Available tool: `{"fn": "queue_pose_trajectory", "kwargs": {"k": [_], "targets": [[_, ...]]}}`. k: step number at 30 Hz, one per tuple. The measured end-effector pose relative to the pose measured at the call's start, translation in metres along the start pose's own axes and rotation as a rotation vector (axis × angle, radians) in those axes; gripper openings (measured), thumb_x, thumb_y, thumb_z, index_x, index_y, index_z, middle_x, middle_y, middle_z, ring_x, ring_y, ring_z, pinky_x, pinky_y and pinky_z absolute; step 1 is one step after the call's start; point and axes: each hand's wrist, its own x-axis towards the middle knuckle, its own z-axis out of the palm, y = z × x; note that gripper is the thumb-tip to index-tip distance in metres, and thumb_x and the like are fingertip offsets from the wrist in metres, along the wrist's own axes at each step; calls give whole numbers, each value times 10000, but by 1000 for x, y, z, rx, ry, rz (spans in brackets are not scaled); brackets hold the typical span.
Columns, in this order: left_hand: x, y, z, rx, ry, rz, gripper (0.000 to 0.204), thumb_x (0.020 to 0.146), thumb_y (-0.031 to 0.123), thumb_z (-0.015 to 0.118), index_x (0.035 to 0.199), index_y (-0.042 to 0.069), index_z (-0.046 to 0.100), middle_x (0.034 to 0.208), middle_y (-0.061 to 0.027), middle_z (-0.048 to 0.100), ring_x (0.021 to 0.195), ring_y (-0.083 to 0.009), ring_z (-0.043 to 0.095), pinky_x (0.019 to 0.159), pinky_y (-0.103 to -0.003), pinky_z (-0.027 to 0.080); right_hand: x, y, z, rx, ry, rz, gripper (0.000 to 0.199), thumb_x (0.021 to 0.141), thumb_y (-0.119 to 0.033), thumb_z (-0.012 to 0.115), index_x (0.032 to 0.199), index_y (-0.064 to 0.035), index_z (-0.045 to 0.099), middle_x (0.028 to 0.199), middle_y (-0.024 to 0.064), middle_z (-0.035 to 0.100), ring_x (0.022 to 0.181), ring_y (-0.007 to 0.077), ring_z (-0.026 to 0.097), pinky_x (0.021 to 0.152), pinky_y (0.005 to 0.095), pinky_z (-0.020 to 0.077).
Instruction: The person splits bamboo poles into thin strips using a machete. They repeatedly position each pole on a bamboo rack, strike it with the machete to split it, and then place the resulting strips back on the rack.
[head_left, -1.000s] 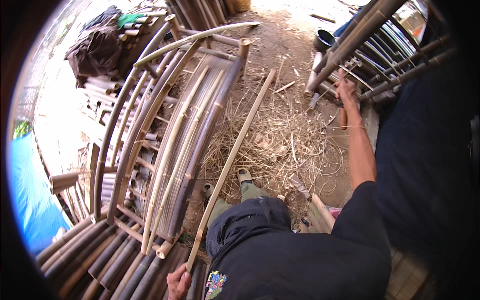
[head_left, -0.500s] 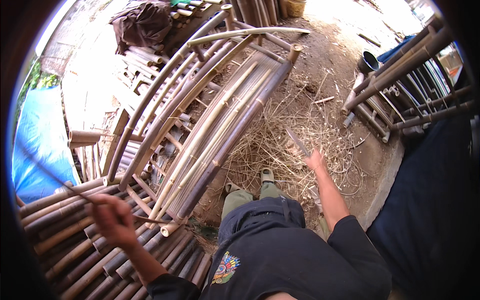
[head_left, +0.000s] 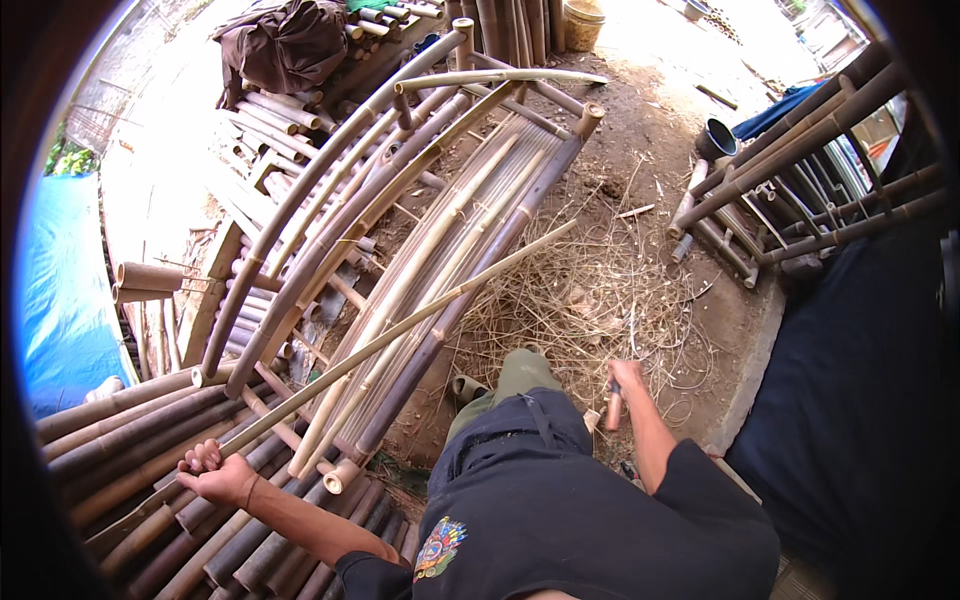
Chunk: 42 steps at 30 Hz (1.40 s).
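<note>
My left hand [head_left: 215,475] is closed round a long bamboo strip [head_left: 400,325] near its lower end. The strip slants up to the right, crossing above the slatted seat of a bamboo bench [head_left: 450,225]. To the right of my legs, my right hand [head_left: 627,376] grips a knife [head_left: 613,408]. Its brown handle sticks out below the fist, and its blade can hardly be made out now. Two loose pale bamboo strips lie lengthwise along the bench seat.
Bamboo poles [head_left: 150,490] are stacked at the lower left. Thin shavings [head_left: 610,310] litter the dirt floor ahead of my feet. At the right stand a bamboo frame [head_left: 800,150] and a black bucket [head_left: 716,138]. A blue tarp [head_left: 70,290] hangs at far left.
The strip in my left hand has swung round and now reaches across the bench. My right hand has come nearer my body and turned, so the knife's handle points down.
</note>
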Motion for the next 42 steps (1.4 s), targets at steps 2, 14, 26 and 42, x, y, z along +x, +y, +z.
{"fn": "queue_pose_trajectory", "kwargs": {"k": [2, 14, 26, 42], "targets": [[18, -7, -19, -14, 66, -62, 252, 1006, 275, 459, 799, 132, 468, 627, 29, 379, 469, -87, 283, 445, -253, 240, -25, -54, 44, 274, -247, 51, 202, 870, -189, 652, 866, -13, 554, 644, 123, 619, 438, 143, 535, 384, 289, 451], [54, -115, -81, 4, 274, -300, 226, 973, 263, 448, 799, 125, 487, 639, 2, 432, 490, -121, 380, 468, -271, 342, -146, -266, 310, 608, -342, -505, 288, 868, -253, 745, 903, 2, 614, 692, 80, 655, 433, 81, 523, 357, 222, 407], [-64, -221, 57, 576, -61, -620, 277, 988, 151, 523, 1232, 21, 504, 1112, -160, 637, 954, -219, 669, 824, -300, 586, 106, -431, 512, -67, 72, -737, 475, 750, -275, 766, 1071, 16, 573, 780, 129, 648, 717, 258, 642, 684, 373, 517], [-95, -393, 180, 709, -210, -558, 228, 969, 120, 527, 1152, -15, 510, 1088, -163, 586, 974, -250, 648, 841, -334, 578, 279, -516, 532, -85, 35, -739, 363, 807, -270, 752, 1018, 0, 631, 692, 6, 567, 603, 108, 545, 542, 281, 454]]}}
